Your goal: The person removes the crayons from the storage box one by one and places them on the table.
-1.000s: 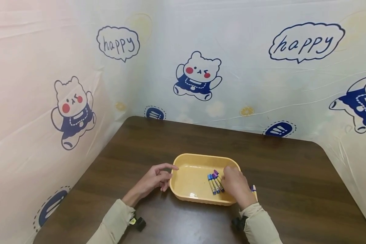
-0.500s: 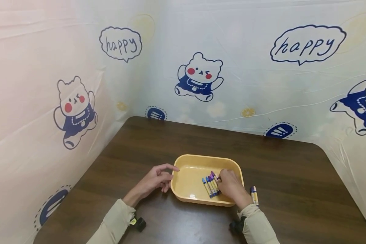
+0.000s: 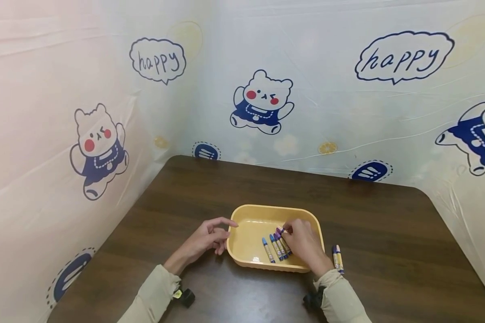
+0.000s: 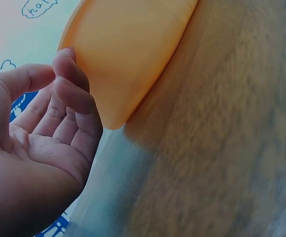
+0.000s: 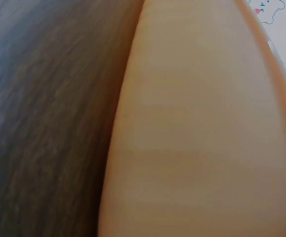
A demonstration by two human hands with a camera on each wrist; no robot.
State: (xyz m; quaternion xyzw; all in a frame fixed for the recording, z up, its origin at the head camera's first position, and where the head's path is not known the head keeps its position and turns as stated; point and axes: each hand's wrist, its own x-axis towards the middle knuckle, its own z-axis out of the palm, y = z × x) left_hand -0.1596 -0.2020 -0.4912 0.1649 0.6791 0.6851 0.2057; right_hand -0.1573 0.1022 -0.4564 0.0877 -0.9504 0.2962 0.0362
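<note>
The crayons [image 3: 275, 246] have fanned leftward under the right hand [image 3: 303, 242], which pinches one; the left hand [image 3: 207, 237], fingers loosely curled, steadies the tray [image 3: 246, 215].

A makeshift recording booth is suggested: a dark wood-grain table [image 3: 234, 188] is enclosed at the left, far and right sides by a plastic sheet printed with cartoon bears [image 3: 262, 101] and "happy" bubbles [image 3: 404, 56].

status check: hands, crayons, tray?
Left hand rests against yellow tray, holding nothing. Right hand in tray, fingers on crayons; grip unclear. Two crayons outside on table. Nothing blocking.
</note>
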